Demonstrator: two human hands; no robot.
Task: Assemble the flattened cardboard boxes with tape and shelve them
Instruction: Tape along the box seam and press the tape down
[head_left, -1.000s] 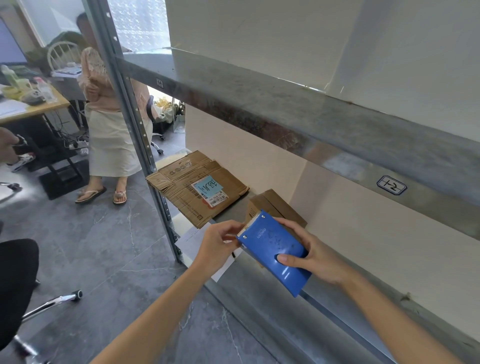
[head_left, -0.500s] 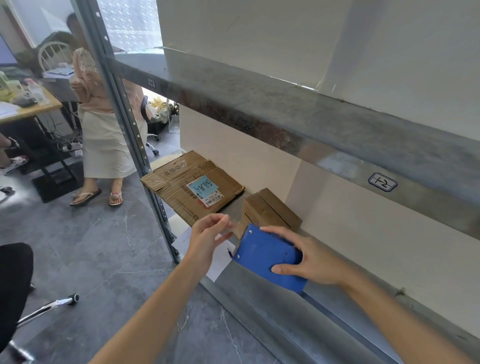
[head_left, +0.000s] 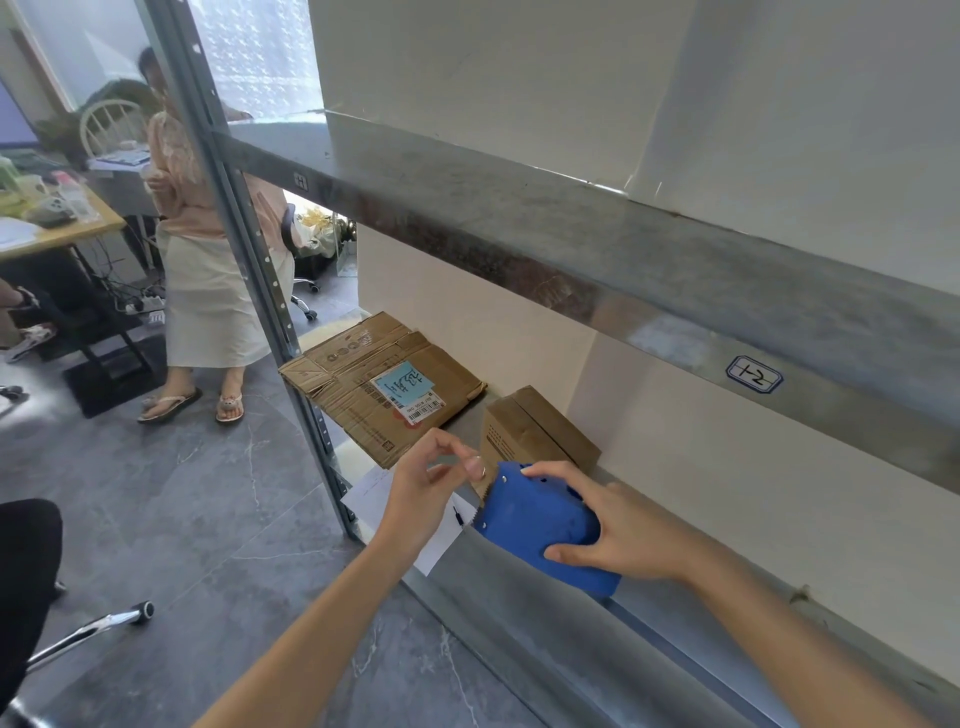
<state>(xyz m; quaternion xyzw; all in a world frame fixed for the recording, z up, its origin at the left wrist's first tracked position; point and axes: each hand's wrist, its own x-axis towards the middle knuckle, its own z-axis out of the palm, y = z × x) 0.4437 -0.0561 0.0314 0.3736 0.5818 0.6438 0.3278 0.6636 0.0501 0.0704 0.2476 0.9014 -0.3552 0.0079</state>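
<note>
Landmark: small closed box (head_left: 535, 434) of plain brown corrugated cardboard. It is squat and rectangular, with a seam along the top and faint print on its near face. It sits on the lower shelf (head_left: 545, 639), which is dull, mottled galvanised sheet steel.

- Just in front of the small box: a blue hard-plastic tape dispenser (head_left: 540, 519). The shell is flat-sided and matte with rounded corners and small rivets, and a pale serrated blade runs along its left edge. The dispenser overlaps the box in view; cannot tell if they touch.
- Right hand (head_left: 628, 535) grips the dispenser, fingers curled over the top edge and thumb pressed under the bottom edge.
- Left hand (head_left: 421, 488) is left of the small box, just beside the blade. Its fingers are loosely curled, with the index tip close to the thumb. Cannot tell whether it pinches a tape end.
- Under the left hand: a thin white paper sheet (head_left: 387, 506) overhanging the shelf edge.
- Left of and behind the small box: a flattened cardboard box (head_left: 358, 389), creased and scuffed with frayed flaps. It carries a blue handwritten note and a white barcode label.
- Above the small box: upper steel shelf (head_left: 571, 234), its lip marked "1-2".
- Far left of the small box: a perforated steel upright (head_left: 249, 260) and glossy grey marbled floor tiles (head_left: 182, 493).
</note>
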